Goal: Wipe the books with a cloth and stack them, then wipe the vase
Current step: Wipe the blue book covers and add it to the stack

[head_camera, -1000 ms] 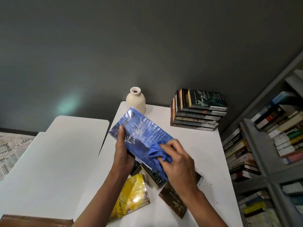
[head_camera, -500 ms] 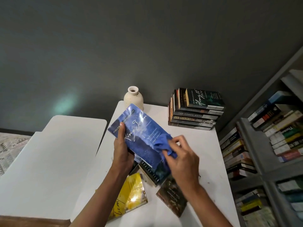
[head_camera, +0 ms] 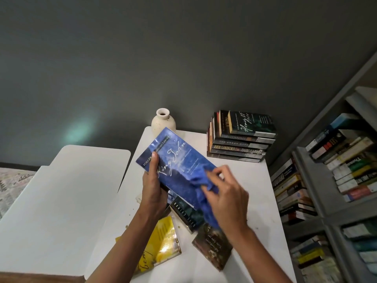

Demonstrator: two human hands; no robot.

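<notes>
Left hand grips King John paperback at its edge, tilted above the counter. Right hand: fingers bunch the blue cloth on the cover. Wipe in full-length strokes, brace the back, then onto the stack by the vase.

dark grey wall behind white table — grey bookshelf right, patterned rug left.
</notes>
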